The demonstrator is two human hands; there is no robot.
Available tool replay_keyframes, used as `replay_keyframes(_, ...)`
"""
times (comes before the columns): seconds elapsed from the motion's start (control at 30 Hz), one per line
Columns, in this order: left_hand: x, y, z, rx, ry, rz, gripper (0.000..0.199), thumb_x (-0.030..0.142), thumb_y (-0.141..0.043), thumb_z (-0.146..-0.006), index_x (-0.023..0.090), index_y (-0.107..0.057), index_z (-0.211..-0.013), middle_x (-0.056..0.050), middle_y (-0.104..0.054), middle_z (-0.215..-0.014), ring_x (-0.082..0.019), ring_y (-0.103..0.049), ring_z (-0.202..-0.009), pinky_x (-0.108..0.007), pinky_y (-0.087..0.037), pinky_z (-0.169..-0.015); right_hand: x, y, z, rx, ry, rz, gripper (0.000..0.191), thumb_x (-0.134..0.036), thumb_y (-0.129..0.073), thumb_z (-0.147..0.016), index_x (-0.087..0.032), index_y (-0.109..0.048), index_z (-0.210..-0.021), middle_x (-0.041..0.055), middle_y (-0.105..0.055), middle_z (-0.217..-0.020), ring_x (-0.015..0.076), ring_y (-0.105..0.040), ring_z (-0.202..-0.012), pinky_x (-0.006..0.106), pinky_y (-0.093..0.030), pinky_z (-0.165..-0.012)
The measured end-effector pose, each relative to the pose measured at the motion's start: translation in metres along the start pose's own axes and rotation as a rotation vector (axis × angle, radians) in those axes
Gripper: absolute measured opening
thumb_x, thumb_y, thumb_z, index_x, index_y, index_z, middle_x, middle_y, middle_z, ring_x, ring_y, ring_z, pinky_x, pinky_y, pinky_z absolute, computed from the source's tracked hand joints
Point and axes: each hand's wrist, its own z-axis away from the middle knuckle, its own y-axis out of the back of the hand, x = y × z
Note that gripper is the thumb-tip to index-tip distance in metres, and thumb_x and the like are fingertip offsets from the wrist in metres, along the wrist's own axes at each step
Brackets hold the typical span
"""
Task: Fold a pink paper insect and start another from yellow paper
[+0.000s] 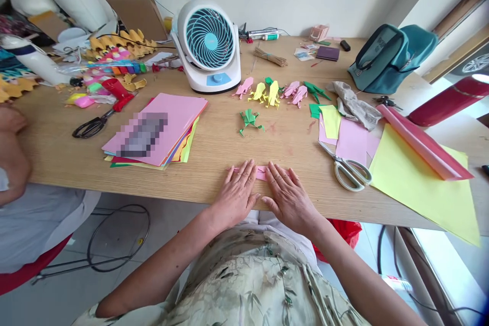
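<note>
A strip of pink folded paper (261, 172) lies flat at the table's front edge, mostly covered by my hands. My left hand (239, 191) presses on its left part with the fingers stretched out. On its right part rests my right hand (289, 193), also flat, fingers extended. The two thumbs nearly meet below the strip. Just beyond sits a green origami frog (249, 119). Farther back stands a row of folded paper figures in pink, yellow and green, among them a yellow one (273, 93).
Left is a stack of coloured paper (179, 112); behind stands a white fan (210, 43). Silver scissors (349, 173), pink sheets (351, 137) and a large yellow sheet (420, 178) lie right, near a red flask (446, 102) and teal bag (393, 58). Another person's arm (13, 153) rests far left.
</note>
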Motion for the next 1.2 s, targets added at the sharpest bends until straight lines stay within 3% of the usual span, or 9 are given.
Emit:
replay_keyframes(0.2,-0.004,-0.003,0.001,-0.024,-0.004,0.013,0.063,0.035,-0.032,-0.098,0.01,-0.02,-0.154,-0.015,-0.019,-0.161,-0.026,-0.017,-0.15,-0.051,-0.02,-0.12,0.001,0.001,0.008,-0.004,-0.037,0.011,0.071,-0.049,-0.033,-0.099,-0.007,-0.022,-0.154,0.0192,-0.02,-0.161,0.0282,-0.022,-0.149,0.05,-0.02,-0.119)
replay_keyframes(0.43,-0.009,0.003,0.0,-0.056,-0.031,0.059,0.064,0.04,-0.031,-0.099,0.009,-0.018,-0.154,-0.016,-0.019,-0.161,-0.026,-0.017,-0.15,-0.051,-0.019,-0.12,0.014,0.001,0.027,0.069,-0.209,0.036,0.068,-0.046,-0.032,-0.1,-0.009,-0.017,-0.156,0.0201,-0.031,-0.157,0.03,-0.028,-0.147,0.053,-0.024,-0.116)
replay_keyframes(0.63,-0.014,0.005,-0.002,-0.01,-0.043,0.091,0.063,0.039,-0.03,-0.1,0.01,-0.017,-0.155,-0.015,-0.024,-0.16,-0.025,-0.019,-0.15,-0.052,-0.017,-0.12,0.025,0.006,0.026,0.092,-0.227,-0.098,0.06,-0.041,-0.036,-0.1,-0.012,-0.028,-0.152,0.017,-0.037,-0.155,0.0287,-0.031,-0.145,0.052,-0.027,-0.116)
replay_keyframes(0.8,-0.017,0.006,-0.012,0.075,-0.016,0.114,0.05,0.034,-0.033,-0.101,0.013,-0.039,-0.146,-0.012,-0.037,-0.156,-0.025,-0.03,-0.146,-0.052,-0.022,-0.118,0.028,0.014,0.009,0.141,-0.181,-0.279,0.048,-0.031,-0.041,-0.098,-0.013,-0.043,-0.143,0.0161,-0.05,-0.145,0.0283,-0.046,-0.133,0.047,-0.039,-0.108)
replay_keyframes(0.97,-0.019,0.001,-0.032,0.248,0.004,0.234,0.028,0.028,-0.05,-0.096,0.02,-0.062,-0.12,-0.008,-0.059,-0.137,-0.023,-0.053,-0.126,-0.043,-0.039,-0.106,0.035,0.021,-0.02,0.165,-0.187,-0.467,0.032,-0.025,-0.044,-0.097,-0.019,-0.061,-0.124,0.0117,-0.065,-0.119,0.0251,-0.063,-0.107,0.038,-0.049,-0.09)
replay_keyframes(1.2,-0.021,-0.003,-0.04,0.282,-0.027,0.377,0.012,0.021,-0.056,-0.093,0.021,-0.064,-0.102,-0.004,-0.068,-0.118,-0.021,-0.058,-0.111,-0.039,-0.044,-0.096,0.048,0.017,-0.033,0.146,-0.268,-0.58,0.026,-0.014,-0.047,-0.092,-0.019,-0.068,-0.108,0.0074,-0.067,-0.1,0.0191,-0.065,-0.087,0.029,-0.047,-0.075)
